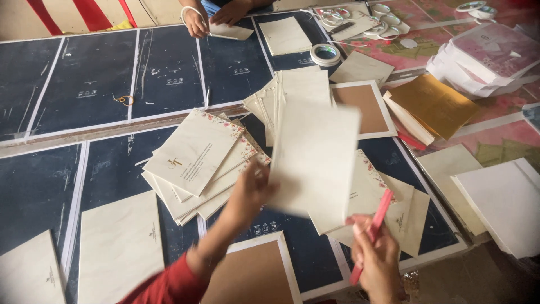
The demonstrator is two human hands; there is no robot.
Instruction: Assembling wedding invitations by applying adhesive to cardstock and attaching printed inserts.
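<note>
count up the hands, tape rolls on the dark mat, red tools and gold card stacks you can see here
hands: 4, the left hand on a cream card, the right hand, and another person's two hands at the far edge
tape roll on the dark mat: 1
red tool: 1
gold card stack: 1
total: 7

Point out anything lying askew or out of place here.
The floral-edged card pile beside the left hand is fanned out crooked, not squared. A lone rubber band lies on the dark board.

cream card (315, 160), red tool (372, 231), floral-edged cream envelopes (194, 152), dark blue boards (90, 79), gold sheet (436, 104).
</note>
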